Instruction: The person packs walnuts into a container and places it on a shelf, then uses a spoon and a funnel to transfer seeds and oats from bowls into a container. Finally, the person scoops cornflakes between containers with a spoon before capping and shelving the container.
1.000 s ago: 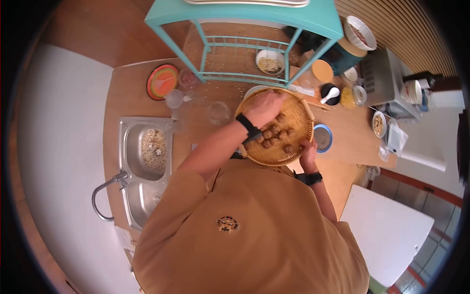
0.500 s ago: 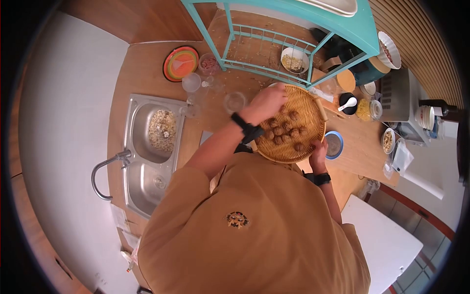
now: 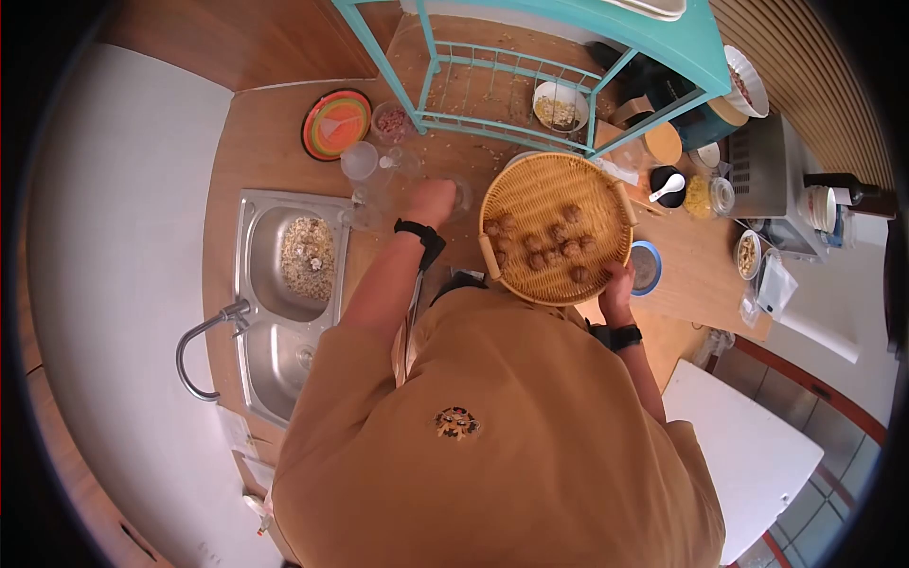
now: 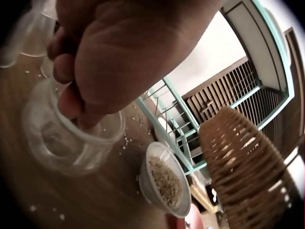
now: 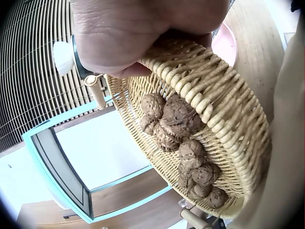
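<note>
From the head view, this was a busy kitchen corner: a wooden counter (image 3: 256,156), a steel sink (image 3: 284,352) on the left with pale bits (image 3: 310,270) in its far basin, a teal rack (image 3: 703,59) at the far side and a white panel (image 3: 748,454) near right. The round wicker basket (image 3: 535,180) sat mid-scene just in front of the person, with walnuts (image 3: 579,275) in it. The left hand (image 3: 434,202) was stretched out left of it; the right hand (image 3: 619,287) was at its near right edge. Closest thing to a logo was a small emblem (image 3: 457,423) on the brown shirt (image 3: 492,511), too tiny to read.

Left wrist cam: wood top with white crumbs, a bowl of grains (image 4: 151,196) to the right of a clear glass container (image 4: 62,160). The left fingers were bunched together, pointing down into its mouth; couldn't tell if they pinched anything.

Right wrist cam: slatted wall (image 5: 28,62) behind, walnuts clustered inside the basket, and the right hand gripping the woven rim, fingers curled round it.
</note>
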The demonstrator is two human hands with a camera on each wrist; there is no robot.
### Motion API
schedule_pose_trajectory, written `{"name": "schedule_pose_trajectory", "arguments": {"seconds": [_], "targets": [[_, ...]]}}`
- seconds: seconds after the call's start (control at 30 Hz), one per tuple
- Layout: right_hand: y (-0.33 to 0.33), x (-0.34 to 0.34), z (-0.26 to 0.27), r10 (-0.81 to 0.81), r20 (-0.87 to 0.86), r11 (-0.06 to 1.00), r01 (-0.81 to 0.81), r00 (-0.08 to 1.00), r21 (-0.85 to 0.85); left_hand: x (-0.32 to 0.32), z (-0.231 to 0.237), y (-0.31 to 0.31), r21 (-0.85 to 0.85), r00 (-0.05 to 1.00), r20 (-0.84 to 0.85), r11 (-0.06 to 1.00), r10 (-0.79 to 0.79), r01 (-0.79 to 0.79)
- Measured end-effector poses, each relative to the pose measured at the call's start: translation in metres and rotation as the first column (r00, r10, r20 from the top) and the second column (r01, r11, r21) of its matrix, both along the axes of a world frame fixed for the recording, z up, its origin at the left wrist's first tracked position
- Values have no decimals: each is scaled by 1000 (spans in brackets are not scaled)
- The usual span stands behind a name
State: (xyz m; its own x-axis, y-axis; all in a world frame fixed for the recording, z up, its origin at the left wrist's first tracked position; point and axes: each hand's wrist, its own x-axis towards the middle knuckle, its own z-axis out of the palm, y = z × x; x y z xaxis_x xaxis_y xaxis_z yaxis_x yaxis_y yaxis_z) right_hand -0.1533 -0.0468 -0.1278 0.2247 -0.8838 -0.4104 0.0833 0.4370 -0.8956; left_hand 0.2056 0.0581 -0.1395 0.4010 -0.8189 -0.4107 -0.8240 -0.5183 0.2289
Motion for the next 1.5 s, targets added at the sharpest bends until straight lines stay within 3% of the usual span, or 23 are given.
{"name": "schedule_pose_trajectory", "arguments": {"seconds": [0.17, 0.23, 0.27, 0.33, 0.37, 0.43, 0.47, 0.53, 0.67, 0.73, 0.77, 0.83, 0.87, 0.93, 0.97, 1.03, 1.07, 1.13, 1.27, 1.33, 1.43, 1.47, 1.5], "targets": [[2, -2, -5, 14, -41, 996, -18, 999, -86, 6, -17, -1, 9, 987, 45, 988, -155, 154], [1, -9, -16, -6, -100, 989, -9, 995, -148, 6, -11, 1, -276, 981, -186, 955, 54, -106], [-1, -10, -17, -17, -101, 988, 1, 995, -153, -3, 5, 0, -281, 981, -188, 955, 43, -96], [0, -9, -17, -4, -176, 976, -35, 984, -216, -24, 42, -1, -587, 891, -418, 696, 178, -414], [1, -6, -12, -3, -177, 977, -35, 984, -212, -36, 55, -4, -584, 891, -417, 698, 180, -414], [4, 3, 7, -20, -117, 989, 2, 993, -148, -59, 71, -9, -810, 959, -156, 587, -238, 14], [3, 5, 8, -5, -114, 989, -12, 993, -146, -65, 67, -12, -809, 962, -153, 588, -224, 9], [2, 4, 10, 52, -201, 970, -98, 978, -224, -73, 48, -18, -483, 895, 10, 781, -446, 395], [3, 2, 8, 56, -333, 922, -177, 941, -345, -74, 43, -25, -399, 885, -27, 817, -464, 416], [4, 2, 7, 35, -275, 939, -126, 961, -319, -71, 57, -21, -659, 892, -248, 741, -379, 132], [4, -1, 9, 44, -310, 935, -149, 950, -323, -66, 57, -16, -658, 890, -248, 741, -382, 135], [5, -2, 13, 41, -345, 933, -160, 938, -323, -49, 54, -4, -670, 874, -485, 637, 12, -381], [5, -2, 14, 20, -256, 960, -91, 967, -267, -38, 48, 2, -669, 875, -485, 642, 3, -373], [6, -5, 10, -17, -165, 979, -18, 986, -203, -15, 26, 14, -579, 862, -463, 666, 206, -470], [5, -9, 4, -23, -134, 984, -1, 991, -176, -7, 17, 17, -578, 862, -464, 669, 202, -467], [2, -12, -3, -29, -105, 989, 13, 994, -149, 4, 2, 17, -389, 969, -241, 910, 51, -145], [2, -14, -5, -12, -121, 986, -8, 993, -166, 5, -6, 15, -390, 969, -243, 909, 51, -146], [0, -16, -9, 7, -137, 982, -32, 991, -186, 7, -16, 13, -299, 982, -101, 946, -159, 122], [2, -17, -9, -11, -92, 991, -2, 996, -136, 9, -28, 5, -235, 979, -125, 964, -161, 129], [4, -17, -8, -24, -102, 987, 7, 994, -161, 14, -34, 2, -207, 938, -273, 965, -213, 159], [3, -18, -12, -46, -19, 992, 43, 999, -115, 18, -36, 4, -141, 929, -299, 973, -218, 183], [3, -18, -14, -58, -34, 990, 53, 998, -128, 16, -34, 6, -144, 927, -300, 971, -225, 189], [4, -19, -14, -72, -51, 988, 64, 996, -139, 13, -32, 11, -277, 936, -315, 959, -156, 66]]}}
